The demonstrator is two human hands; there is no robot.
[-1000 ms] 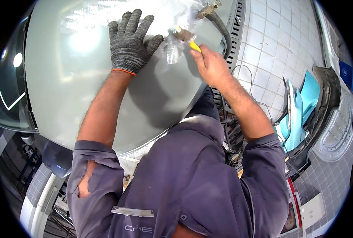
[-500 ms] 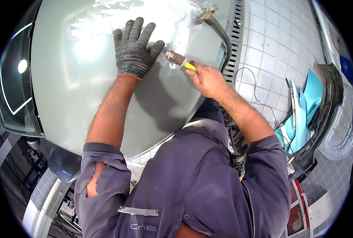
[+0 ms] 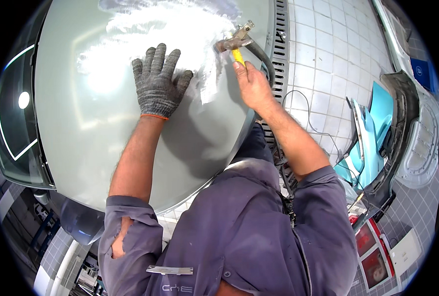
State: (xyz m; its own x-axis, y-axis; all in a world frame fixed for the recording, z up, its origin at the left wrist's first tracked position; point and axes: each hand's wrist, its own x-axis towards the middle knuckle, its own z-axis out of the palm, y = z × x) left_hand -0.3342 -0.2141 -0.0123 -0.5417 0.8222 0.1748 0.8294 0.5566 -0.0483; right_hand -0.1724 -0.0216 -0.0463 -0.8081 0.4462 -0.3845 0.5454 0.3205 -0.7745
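My left hand (image 3: pixel 158 84), in a grey knitted glove with an orange cuff, rests flat on a pale grey-green car hood (image 3: pixel 86 158), its fingers spread. Bare, my right hand (image 3: pixel 256 91) grips the yellow handle of a hammer (image 3: pixel 238 56). The hammer's dull metal head is over the hood's right side, beside a scuffed white patch (image 3: pixel 150 24). Whether the head touches the panel I cannot tell. Just beyond it lies a curved dark bar or hose (image 3: pixel 262 55) with a metal end, partly hidden by my right hand.
A slotted metal floor grate (image 3: pixel 279 54) runs along the hood's right edge. White floor tiles (image 3: pixel 313 49) lie beyond, crossed by a thin cable (image 3: pixel 308 111). Turquoise body panels (image 3: pixel 375 148) and a dark bumper (image 3: pixel 402 113) stand at right. The windshield (image 3: pixel 19 108) is at left.
My right hand and the hammer have moved away from me and to the right, and the hammer's head has turned sideways. My left hand stays on the hood. The whole view has shifted slightly.
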